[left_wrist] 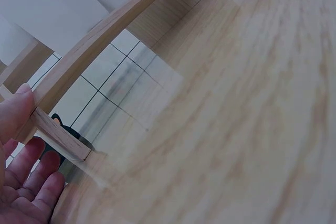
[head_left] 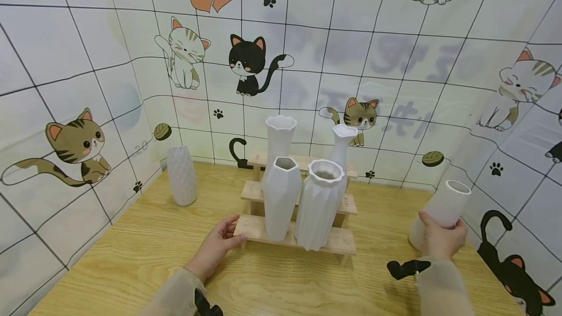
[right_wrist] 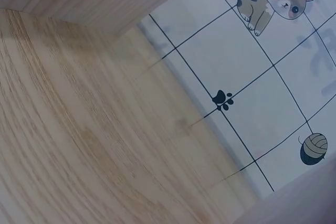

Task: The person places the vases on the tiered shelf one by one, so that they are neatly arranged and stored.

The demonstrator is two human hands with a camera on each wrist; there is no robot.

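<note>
My left hand point(head_left: 217, 245) holds the left end of the lowest step of a wooden stepped stand point(head_left: 342, 240). In the left wrist view the thumb lies against the edge of the step point(left_wrist: 79, 59), with the fingers below it. Far to the right, my right hand point(head_left: 442, 239) grips a smooth white vase point(head_left: 448, 204), which leans to the right. Its lower part is partly hidden by the hand. On the stand are a faceted white vase point(head_left: 282, 199), a pleated white vase point(head_left: 319, 204), a tall scalloped-rim vase point(head_left: 280, 135) and a flared-neck vase point(head_left: 342, 148).
A textured white vase point(head_left: 181, 177) stands on the wooden table point(head_left: 281, 286) at the back left. A cat-printed wall covering point(head_left: 316, 62) runs behind and along both sides. In the right wrist view, only table, wall covering and blurred pale surfaces show, no fingers.
</note>
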